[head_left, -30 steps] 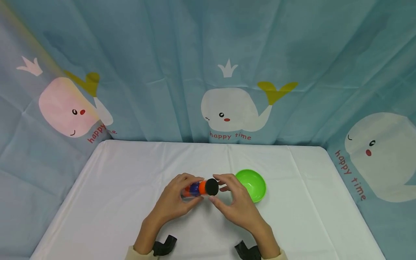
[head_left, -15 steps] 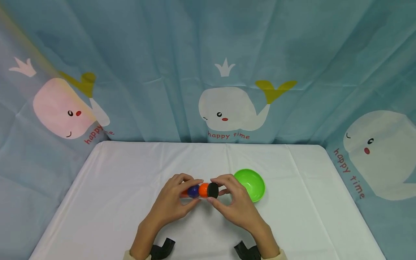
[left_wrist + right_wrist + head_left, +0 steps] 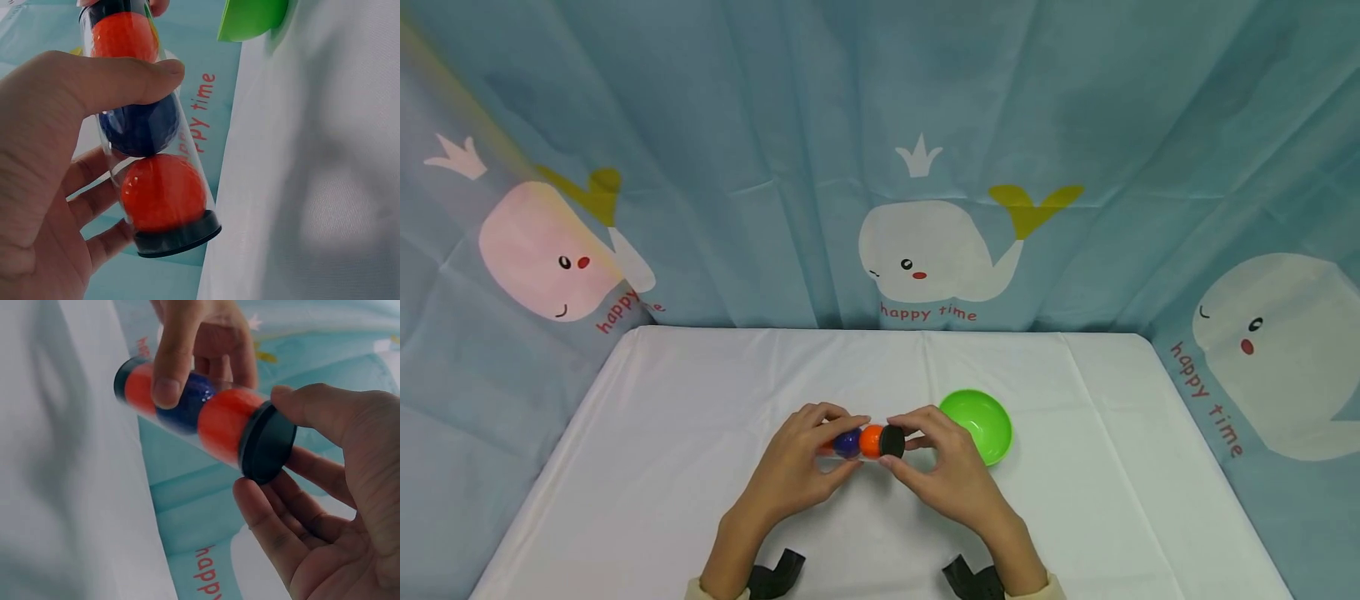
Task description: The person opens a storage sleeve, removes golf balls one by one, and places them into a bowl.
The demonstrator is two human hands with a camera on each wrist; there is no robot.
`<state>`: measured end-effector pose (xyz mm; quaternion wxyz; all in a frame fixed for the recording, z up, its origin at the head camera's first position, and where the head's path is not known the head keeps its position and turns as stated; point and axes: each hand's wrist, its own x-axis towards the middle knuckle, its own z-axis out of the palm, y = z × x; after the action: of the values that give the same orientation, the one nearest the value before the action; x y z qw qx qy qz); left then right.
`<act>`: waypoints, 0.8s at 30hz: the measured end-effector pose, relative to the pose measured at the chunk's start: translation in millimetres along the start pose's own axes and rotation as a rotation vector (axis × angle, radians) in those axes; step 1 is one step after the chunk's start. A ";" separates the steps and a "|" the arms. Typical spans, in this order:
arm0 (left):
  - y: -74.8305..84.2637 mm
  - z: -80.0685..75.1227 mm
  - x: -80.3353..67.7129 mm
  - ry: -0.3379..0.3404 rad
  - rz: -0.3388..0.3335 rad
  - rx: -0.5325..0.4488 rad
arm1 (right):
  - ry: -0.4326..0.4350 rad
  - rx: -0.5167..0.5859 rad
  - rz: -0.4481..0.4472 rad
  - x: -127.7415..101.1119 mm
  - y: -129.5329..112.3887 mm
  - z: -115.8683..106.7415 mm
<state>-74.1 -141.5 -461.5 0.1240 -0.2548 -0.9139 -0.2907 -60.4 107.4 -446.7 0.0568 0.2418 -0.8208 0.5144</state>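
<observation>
A clear plastic tube (image 3: 195,172) holds a row of balls: a blue ball (image 3: 140,128) between two orange balls (image 3: 164,194). Their surfaces look dimpled, like golf balls. Black caps close both ends. My left hand (image 3: 801,458) grips the tube around its middle, thumb on the near side and fingers behind. At the tube's right end, my right hand (image 3: 947,467) pinches the black cap (image 3: 270,445) by its edge between thumb and fingertips. The tube lies nearly level between both hands, over the middle of the table.
A green bowl (image 3: 977,427) stands on the white cloth-covered table (image 3: 1097,483), just beyond the right hand. Black camera mounts (image 3: 777,573) sit at both wrists. Behind the table hangs a blue curtain (image 3: 760,250) with printed whales.
The right fingers have closed in on the black cap. The tube has turned, so its capped end faces more to the right. In the last half second hardly anything has moved.
</observation>
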 end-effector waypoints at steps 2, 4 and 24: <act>0.5 0.0 -0.3 -0.006 0.000 0.005 | 0.005 -0.007 -0.005 0.2 0.5 -0.2; 1.3 -0.1 -0.3 -0.008 0.006 0.009 | 0.009 -0.011 -0.002 0.4 0.8 -0.3; 0.3 2.9 -1.0 -0.027 0.009 0.010 | 0.029 0.030 0.069 -0.6 -4.9 1.5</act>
<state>-73.4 -140.0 -464.1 0.1142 -0.2624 -0.9158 -0.2819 -57.4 104.6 -443.6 0.0472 0.2066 -0.8199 0.5318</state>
